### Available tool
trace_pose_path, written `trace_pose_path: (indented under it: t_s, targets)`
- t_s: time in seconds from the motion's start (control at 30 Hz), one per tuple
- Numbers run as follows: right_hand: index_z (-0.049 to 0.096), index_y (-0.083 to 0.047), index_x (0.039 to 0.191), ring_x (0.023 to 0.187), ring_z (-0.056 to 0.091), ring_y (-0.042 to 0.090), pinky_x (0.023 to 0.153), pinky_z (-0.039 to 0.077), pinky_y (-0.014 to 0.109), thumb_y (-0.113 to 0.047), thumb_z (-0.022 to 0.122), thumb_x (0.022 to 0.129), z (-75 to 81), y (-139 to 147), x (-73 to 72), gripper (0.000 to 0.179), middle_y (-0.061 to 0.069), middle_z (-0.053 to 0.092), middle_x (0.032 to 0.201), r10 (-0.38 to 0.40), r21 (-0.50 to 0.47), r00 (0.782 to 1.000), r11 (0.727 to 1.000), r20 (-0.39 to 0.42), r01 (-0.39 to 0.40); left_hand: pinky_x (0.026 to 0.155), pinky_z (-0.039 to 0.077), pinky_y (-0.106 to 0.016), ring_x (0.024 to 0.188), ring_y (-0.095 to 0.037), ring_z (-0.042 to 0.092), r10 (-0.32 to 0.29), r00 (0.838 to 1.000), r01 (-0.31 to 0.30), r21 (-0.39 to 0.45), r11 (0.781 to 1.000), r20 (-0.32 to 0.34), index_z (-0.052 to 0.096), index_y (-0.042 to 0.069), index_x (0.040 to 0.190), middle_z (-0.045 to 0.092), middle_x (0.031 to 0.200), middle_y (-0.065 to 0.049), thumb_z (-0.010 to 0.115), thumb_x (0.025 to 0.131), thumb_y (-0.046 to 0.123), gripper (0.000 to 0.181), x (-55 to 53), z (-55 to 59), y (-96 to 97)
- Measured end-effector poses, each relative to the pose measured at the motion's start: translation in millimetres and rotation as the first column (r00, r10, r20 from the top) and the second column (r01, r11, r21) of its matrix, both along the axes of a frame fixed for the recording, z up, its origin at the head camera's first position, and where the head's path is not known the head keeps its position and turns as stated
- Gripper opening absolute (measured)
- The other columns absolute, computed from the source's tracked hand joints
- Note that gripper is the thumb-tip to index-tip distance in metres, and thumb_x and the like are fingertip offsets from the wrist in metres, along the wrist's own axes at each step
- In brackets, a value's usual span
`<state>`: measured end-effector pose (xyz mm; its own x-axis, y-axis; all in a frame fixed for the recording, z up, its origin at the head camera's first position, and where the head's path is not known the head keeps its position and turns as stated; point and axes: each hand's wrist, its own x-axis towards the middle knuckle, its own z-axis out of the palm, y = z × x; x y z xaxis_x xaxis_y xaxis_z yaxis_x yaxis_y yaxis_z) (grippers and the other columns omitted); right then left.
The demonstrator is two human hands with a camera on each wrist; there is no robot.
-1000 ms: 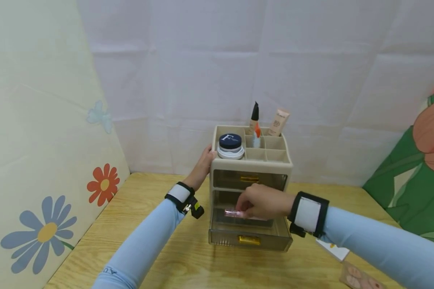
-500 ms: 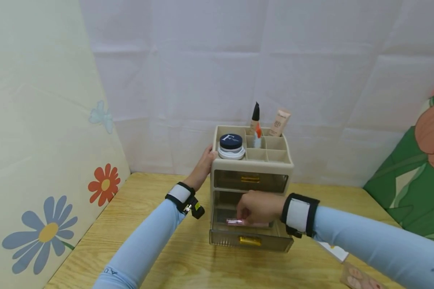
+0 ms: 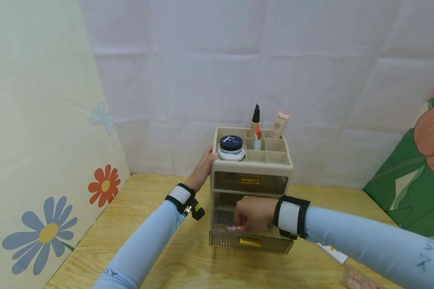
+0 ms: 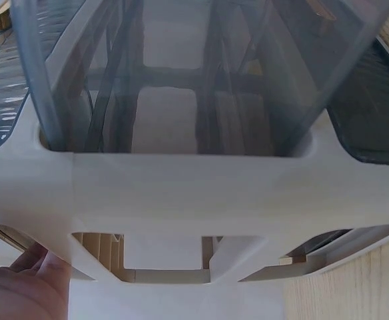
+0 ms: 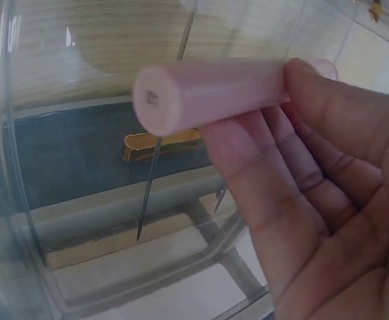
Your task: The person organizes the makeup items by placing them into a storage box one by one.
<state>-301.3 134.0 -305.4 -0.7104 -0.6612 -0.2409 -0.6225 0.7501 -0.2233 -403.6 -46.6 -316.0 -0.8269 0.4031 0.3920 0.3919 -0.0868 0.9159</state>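
A beige cosmetics organizer stands on the table with its lower smoky drawer pulled out. Above that drawer, my right hand pinches a pink lip gloss tube between thumb and fingers. The tube lies nearly level, and in the head view the hand covers its middle. My left hand grips the organizer's upper left edge; its fingertips reach past the rim, partly hidden. The upper drawer is closed.
On the organizer's top stand a navy-lidded jar, a black-capped tube, an orange-tipped tube and a BB cream tube. A white card-like item and a tan palette lie at right front on the table.
My right hand has lowered toward the open drawer's front with the pink lip gloss tube, and drifted slightly left. My left hand stays on the organizer's edge.
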Motion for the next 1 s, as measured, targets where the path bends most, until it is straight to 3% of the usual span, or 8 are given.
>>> trace_pose_path:
  t_s: [0.3, 0.53, 0.73, 1.0]
  targets:
    - [0.066, -0.016, 0.07, 0.064, 0.055, 0.004, 0.059, 0.047, 0.021, 0.002, 0.073, 0.072, -4.7, -2, 2.0, 0.019, -0.008, 0.062, 0.068, 0.025, 0.035, 1.0, 0.999, -0.012, -0.025, 0.106, 0.027, -0.054, 0.133, -0.032, 0.029, -0.021, 1.0, 0.021, 0.0, 1.0, 0.005, 0.014, 0.008, 0.153, 0.025, 0.151, -0.018, 0.03, 0.1, 0.035, 0.062, 1.9, 0.7, 2.1]
    - [0.065, -0.017, 0.071, 0.065, 0.055, 0.005, 0.061, 0.048, 0.022, 0.001, 0.073, 0.074, -7.5, 0, -1.0, 0.02, -0.008, 0.061, 0.069, 0.021, 0.052, 1.0, 0.998, -0.006, -0.021, 0.108, 0.025, -0.054, 0.135, -0.031, 0.027, -0.02, 1.0, 0.021, -0.036, 0.999, 0.022, 0.011, 0.012, 0.155, 0.021, 0.153, -0.016, 0.031, 0.098, 0.04, 0.066, 0.3, 0.5, 1.3]
    - [0.068, -0.017, 0.076, 0.068, 0.056, 0.004, 0.064, 0.049, 0.023, -0.003, 0.075, 0.077, -7.4, 1, -1.9, 0.016, -0.01, 0.062, 0.072, 0.023, 0.055, 1.0, 0.998, -0.001, -0.023, 0.107, 0.027, -0.054, 0.134, -0.031, 0.028, -0.009, 0.999, 0.011, -0.059, 0.998, 0.033, 0.01, 0.012, 0.155, 0.02, 0.154, -0.015, 0.031, 0.096, 0.044, 0.07, 1.0, 1.1, -1.3]
    - [0.071, -0.013, 0.09, 0.074, 0.06, 0.006, 0.069, 0.051, 0.026, -0.003, 0.077, 0.078, 3.5, 0, 3.8, 0.017, -0.008, 0.064, 0.078, -0.012, 0.054, 0.999, 0.999, 0.036, 0.01, 0.107, 0.025, -0.056, 0.135, -0.031, 0.026, -0.011, 0.999, 0.013, -0.063, 0.998, 0.03, 0.01, 0.013, 0.155, 0.019, 0.154, -0.015, 0.031, 0.096, 0.044, 0.07, 0.3, 1.1, -2.7]
